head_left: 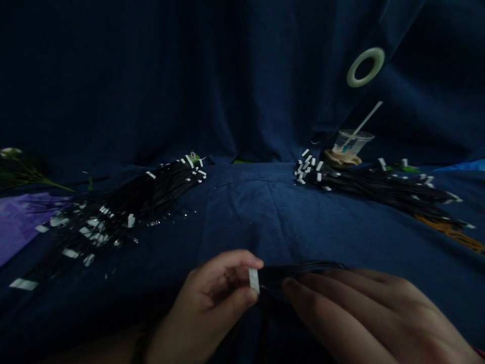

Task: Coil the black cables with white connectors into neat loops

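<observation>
My left hand pinches a small white connector between thumb and index finger, low in the middle of the view. Black wires run from this connector to the right. They pass under and behind the fingers of my right hand, which are bent over them; its thumb and palm are hidden. A large bundle of black wires with white connectors lies at the left. Another such bundle lies at the right.
Dark blue cloth covers the table and hangs behind it. At the right back are a clear plastic cup with a white stick, a roll of tape and orange bands. Purple sheets and a flower stem lie far left.
</observation>
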